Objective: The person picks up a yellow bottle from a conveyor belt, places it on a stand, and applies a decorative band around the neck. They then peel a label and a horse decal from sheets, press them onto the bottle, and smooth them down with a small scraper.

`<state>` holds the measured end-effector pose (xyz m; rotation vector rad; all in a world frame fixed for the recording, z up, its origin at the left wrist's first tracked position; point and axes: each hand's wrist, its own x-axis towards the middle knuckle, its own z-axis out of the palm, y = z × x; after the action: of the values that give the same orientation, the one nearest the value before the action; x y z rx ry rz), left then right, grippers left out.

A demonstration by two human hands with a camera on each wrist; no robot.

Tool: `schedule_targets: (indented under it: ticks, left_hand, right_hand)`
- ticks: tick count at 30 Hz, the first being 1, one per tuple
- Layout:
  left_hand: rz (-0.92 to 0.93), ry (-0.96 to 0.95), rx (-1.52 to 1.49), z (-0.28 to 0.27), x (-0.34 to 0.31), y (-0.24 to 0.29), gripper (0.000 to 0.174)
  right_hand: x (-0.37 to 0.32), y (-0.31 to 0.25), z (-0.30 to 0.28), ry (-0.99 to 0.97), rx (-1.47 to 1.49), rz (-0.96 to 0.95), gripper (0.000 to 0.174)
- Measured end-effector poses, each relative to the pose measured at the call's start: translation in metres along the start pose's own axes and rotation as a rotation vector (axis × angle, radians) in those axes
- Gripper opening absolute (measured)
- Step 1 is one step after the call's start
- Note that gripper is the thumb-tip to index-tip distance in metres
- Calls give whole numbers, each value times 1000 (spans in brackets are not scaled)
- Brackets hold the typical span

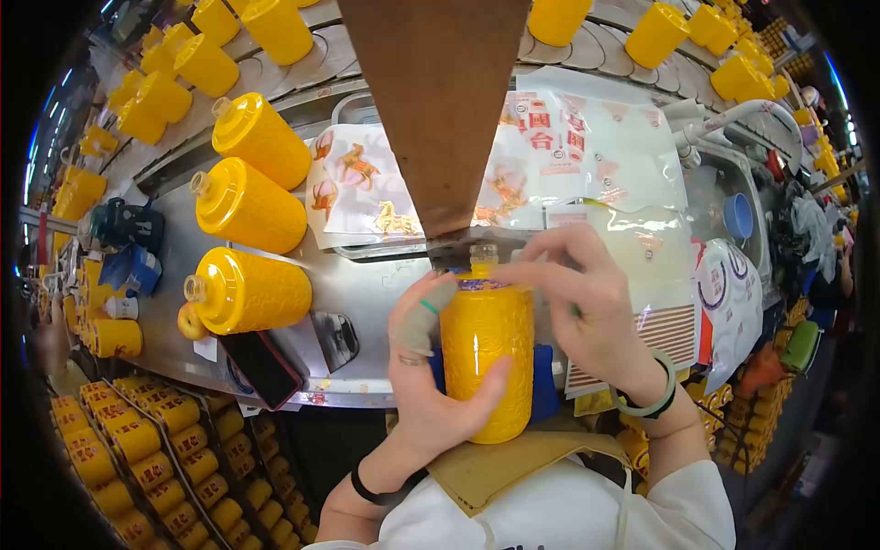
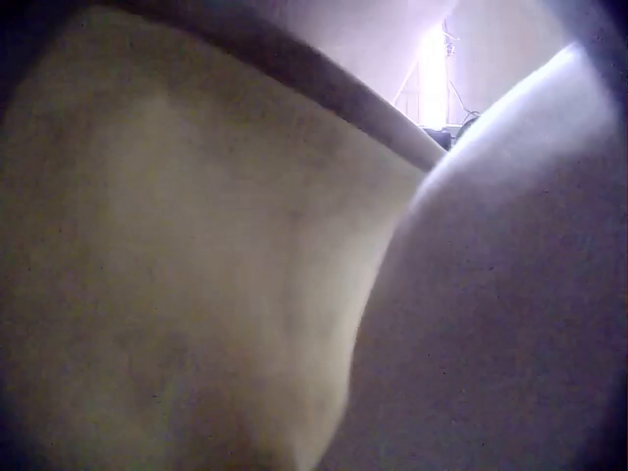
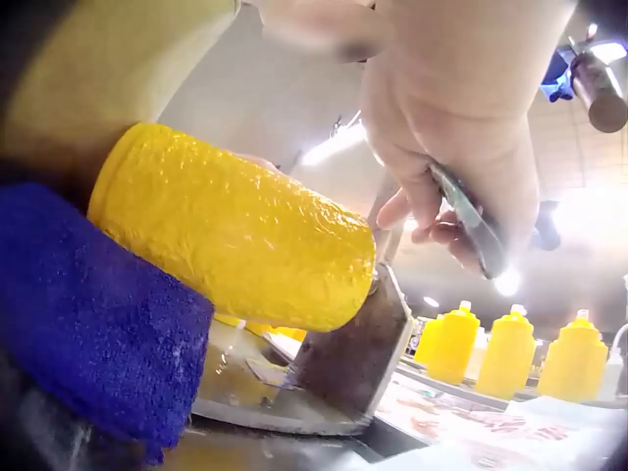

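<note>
Well, far to the left of the held bottle, and lower, small yellow bottles stand packed in rows. Closer on that side, three big yellow bottles lie on their sides on the metal table, with a black phone just below them. The left hand wraps its fingers and thumb around the held bottle, which is in the middle, near the person's chest. A brown board hangs right above the held bottle's neck. The right hand is at the top of the held bottle, on its right side. Its curled fingers pinch a thin grey tool. A blue cloth touches the held bottle. Printed bags lie above it and to the right.
</note>
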<state>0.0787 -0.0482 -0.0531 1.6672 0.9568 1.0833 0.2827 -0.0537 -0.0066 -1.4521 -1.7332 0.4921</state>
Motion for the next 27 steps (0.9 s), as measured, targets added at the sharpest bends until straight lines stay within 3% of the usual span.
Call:
schedule_targets:
  ticks: [2, 6, 8, 9, 12, 14, 21, 27]
  left_hand:
    - [36, -51, 244, 3, 5, 20, 78]
    - [-10, -99, 172, -2, 2, 2, 78]
    - [-192, -89, -397, -4, -2, -21, 77]
    - [-194, -94, -395, -5, -3, -22, 77]
    - [-128, -66, -248, -4, -4, -17, 77]
    - [38, 12, 56, 0, 3, 3, 74]
    - [-14, -5, 18, 1, 2, -1, 67]
    - [74, -52, 98, -1, 5, -3, 65]
  right_hand:
    - [-2, 1, 6, -1, 11, -8, 46]
    - [-8, 8, -6, -11, -89, 20, 42]
    - [-11, 12, -14, 3, -98, 30, 40]
    - [-13, 13, -16, 20, -105, 46, 39]
    - [-11, 8, -9, 46, -26, 73, 41]
    - [-9, 4, -3, 39, -15, 65, 42]
    - [-20, 7, 0, 1, -6, 83, 45]
    - [-31, 5, 9, 16, 44, 126, 44]
